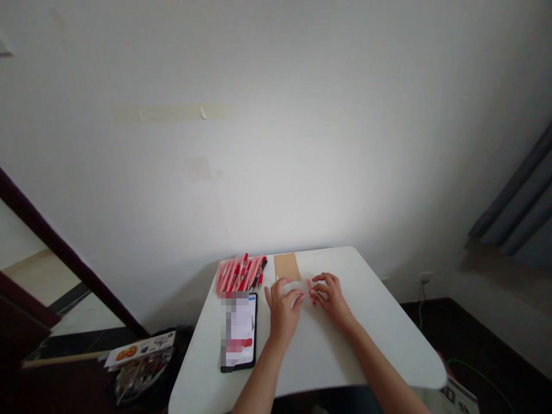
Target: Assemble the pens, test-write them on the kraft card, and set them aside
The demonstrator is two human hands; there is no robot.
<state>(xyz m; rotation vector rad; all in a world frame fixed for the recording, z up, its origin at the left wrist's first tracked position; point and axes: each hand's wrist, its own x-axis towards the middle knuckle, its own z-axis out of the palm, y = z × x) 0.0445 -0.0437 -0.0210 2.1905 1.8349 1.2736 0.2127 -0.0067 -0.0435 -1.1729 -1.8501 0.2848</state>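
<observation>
Two bare forearms are nearest the camera: the left forearm (264,376) enters at the bottom centre of the frame, and the right forearm (383,359) rises from the lower right. Both lead to hands just below the middle of the frame. The right hand (331,302) has its grip clamped on a pink pen (309,283), which stands roughly lengthwise in the picture, partly covered by the fingertips. Just beside it, the left hand (284,307) has thumb and forefinger brought near each other by the pen; whether this grip pinches anything is too small to tell.

Beneath both hands spreads the white surface (328,356), with rounded corners, filling the lower centre of the frame. Just beyond the left hand, a flat brown card (287,266) lies near the far edge. To its left is a close cluster of pens (235,275), pink, red and a few dark. Below the cluster lies a phone (245,322), screen lit and partly pixelated.

Further out, at the lower left of the frame, a printed box (140,348) rests on a dark bag (170,368). A pale wall (345,144) fills the upper frame, with a grey curtain (517,213) at the right edge.
</observation>
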